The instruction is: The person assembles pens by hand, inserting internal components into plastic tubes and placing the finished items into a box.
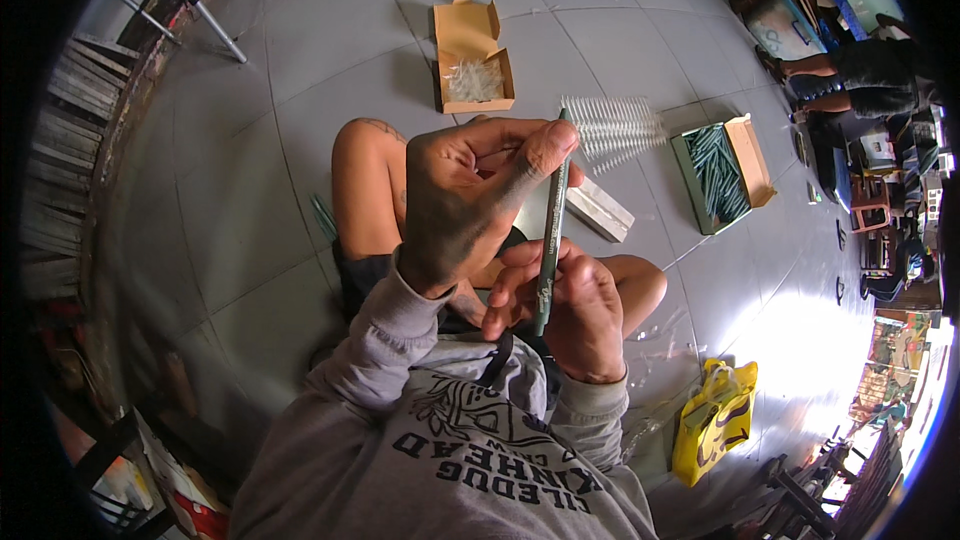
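A slim dark green pen (551, 250) with pale printing along its barrel stands nearly upright in front of me. My left hand (470, 185) pinches its upper end between thumb and fingers. Lower down, my right hand (580, 305) grips the barrel, its thumb and fingers closed around the lower part. Just beyond the hands lie rows of clear, ribbed plastic pieces (612, 128) on the floor. A pale grey rectangular bar (602, 210) is partly hidden behind the pen and my fingers.
An open cardboard box (447, 80) holds clear plastic bits. Rightward, another box (756, 152) is filled with green pens (718, 172). A yellow bag (714, 420) rests at lower right. Green pens (324, 216) lie beside my left knee. Another person (850, 77) stands at far right.
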Demonstrator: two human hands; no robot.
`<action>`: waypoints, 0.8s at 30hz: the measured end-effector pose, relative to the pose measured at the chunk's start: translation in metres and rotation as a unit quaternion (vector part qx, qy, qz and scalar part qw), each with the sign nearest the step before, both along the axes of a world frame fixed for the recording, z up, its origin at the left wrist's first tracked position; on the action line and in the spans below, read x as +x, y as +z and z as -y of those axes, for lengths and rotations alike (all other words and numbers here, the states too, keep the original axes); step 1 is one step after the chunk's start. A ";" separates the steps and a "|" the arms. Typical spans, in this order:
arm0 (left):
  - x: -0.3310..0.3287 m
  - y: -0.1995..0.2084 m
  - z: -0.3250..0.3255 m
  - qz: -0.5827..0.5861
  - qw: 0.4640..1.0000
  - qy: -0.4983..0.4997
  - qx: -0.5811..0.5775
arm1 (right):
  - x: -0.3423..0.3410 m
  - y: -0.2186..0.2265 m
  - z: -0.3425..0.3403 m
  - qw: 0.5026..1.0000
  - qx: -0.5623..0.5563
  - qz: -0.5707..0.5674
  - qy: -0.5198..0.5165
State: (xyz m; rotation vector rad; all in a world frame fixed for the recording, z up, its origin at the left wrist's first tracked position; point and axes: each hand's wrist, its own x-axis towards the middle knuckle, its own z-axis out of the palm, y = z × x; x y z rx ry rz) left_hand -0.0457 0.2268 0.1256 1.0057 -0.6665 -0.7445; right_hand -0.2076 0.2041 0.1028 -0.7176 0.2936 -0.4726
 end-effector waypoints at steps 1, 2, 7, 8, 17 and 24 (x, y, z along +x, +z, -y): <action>0.000 -0.003 0.001 0.010 1.000 0.012 -0.004 | 0.000 -0.002 0.002 0.999 -0.022 -0.018 0.017; 0.000 -0.007 0.001 0.021 0.999 0.025 -0.006 | -0.001 -0.005 0.005 0.998 -0.043 -0.034 0.035; 0.002 -0.023 -0.002 -0.023 0.999 0.043 -0.005 | 0.000 -0.001 0.010 0.991 -0.056 -0.089 0.077; 0.002 -0.024 -0.003 -0.027 0.999 0.042 0.003 | 0.000 0.001 0.010 0.990 -0.044 -0.097 0.088; -0.004 -0.013 -0.028 0.055 0.989 -0.085 0.106 | 0.001 0.001 0.001 0.994 -0.034 -0.094 0.037; -0.008 -0.015 -0.034 0.048 0.994 -0.062 0.070 | 0.005 0.000 -0.013 0.994 -0.056 -0.096 0.006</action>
